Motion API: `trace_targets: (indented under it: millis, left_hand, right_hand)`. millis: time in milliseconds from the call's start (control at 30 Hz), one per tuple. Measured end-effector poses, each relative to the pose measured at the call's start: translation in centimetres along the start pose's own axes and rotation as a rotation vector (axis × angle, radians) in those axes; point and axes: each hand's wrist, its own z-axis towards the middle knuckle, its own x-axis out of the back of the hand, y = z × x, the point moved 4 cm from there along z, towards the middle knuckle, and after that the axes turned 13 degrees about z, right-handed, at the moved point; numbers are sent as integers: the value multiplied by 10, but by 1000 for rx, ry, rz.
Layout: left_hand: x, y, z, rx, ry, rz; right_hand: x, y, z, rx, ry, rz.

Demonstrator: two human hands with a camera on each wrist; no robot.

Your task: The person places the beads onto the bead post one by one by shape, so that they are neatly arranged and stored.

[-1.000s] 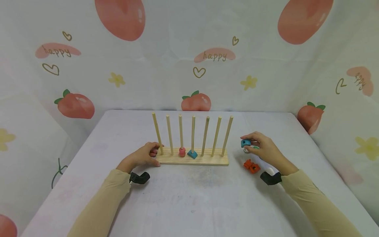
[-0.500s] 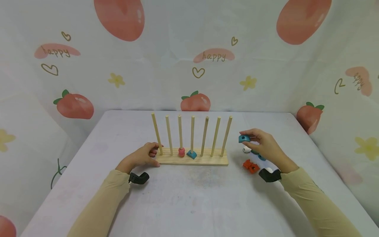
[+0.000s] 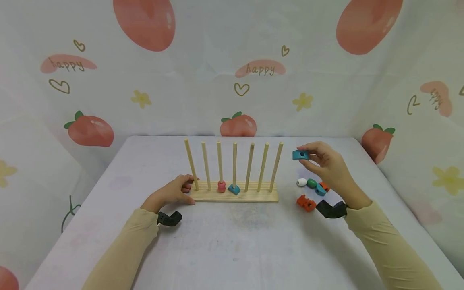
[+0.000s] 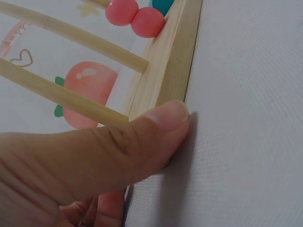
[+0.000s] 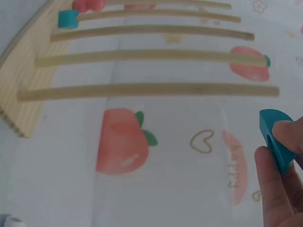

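A wooden base (image 3: 253, 197) with several upright dowels stands mid-table. My left hand (image 3: 173, 192) grips its left end, and the left wrist view shows the thumb (image 4: 156, 125) against the front edge. Low on the third dowel from the left sits a pink bead (image 3: 221, 187) of two rounded lobes. A blue bead (image 3: 234, 189) sits at the foot of the dowel beside it. My right hand (image 3: 326, 165) pinches a blue half-round bead (image 3: 300, 155) between thumb and fingers, raised to the right of the rightmost dowel. In the right wrist view a hole shows in that half-round bead (image 5: 277, 137).
Under the right hand, loose beads lie on the table: a white one (image 3: 301, 182), a green one (image 3: 311, 183), a blue one (image 3: 320, 189) and orange ones (image 3: 306, 203). A printed fabric backdrop (image 3: 181, 100) rises behind the table's far edge.
My right hand has lifted the blue half-round bead up off the loose beads, which now show more fully beneath it. The left hand stays on the base's left end.
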Motion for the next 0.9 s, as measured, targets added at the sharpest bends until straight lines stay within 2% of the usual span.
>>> trace_targets:
  millis: [333,533,700,900]
  left_hand:
    - [-1,0,0,-3,1,6]
    - [1,1,-2,3,7,-20]
    - [1,-1,-1,0,4,-18]
    - [-1,-2,0,4,5,4]
  right_hand:
    - [-9,-29,9,76,-11,67]
    - [-15,-48,21,191,-13,212]
    - [-22,-60,30,217,-1,296]
    - [-30,-67,37,232,15,327]
